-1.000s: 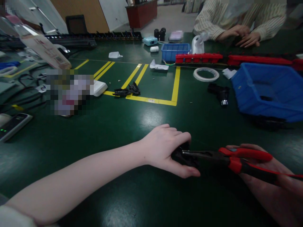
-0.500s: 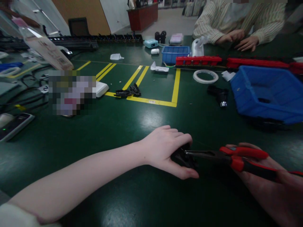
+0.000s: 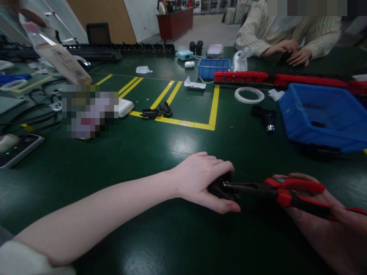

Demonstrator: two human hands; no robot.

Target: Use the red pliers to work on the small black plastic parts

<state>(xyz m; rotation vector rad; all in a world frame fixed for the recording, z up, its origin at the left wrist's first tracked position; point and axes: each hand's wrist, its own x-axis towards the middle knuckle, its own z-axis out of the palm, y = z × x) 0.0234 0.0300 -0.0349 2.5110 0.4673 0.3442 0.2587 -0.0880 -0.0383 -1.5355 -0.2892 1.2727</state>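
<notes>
My left hand (image 3: 203, 179) is curled over a small black part (image 3: 222, 188) and holds it down on the green table (image 3: 160, 152). Red-handled long-nose pliers (image 3: 282, 191) lie in my right hand (image 3: 321, 214), whose fingers wrap the handles. The plier jaws point left and reach into the black part under my left fingers. Most of the black part is hidden by my left hand.
A big blue bin (image 3: 323, 110) stands at the right, a small blue bin (image 3: 210, 67) further back. A tape roll (image 3: 249, 94), a black cylindrical part (image 3: 265, 114), black clips (image 3: 157, 111) on yellow floor-tape lines, and red strips (image 3: 281, 78) lie around. Another person's hands (image 3: 289, 51) rest across the table.
The hands and pliers have held nearly still; the view has tilted slightly, so everything on the table sits a little lower in the picture.
</notes>
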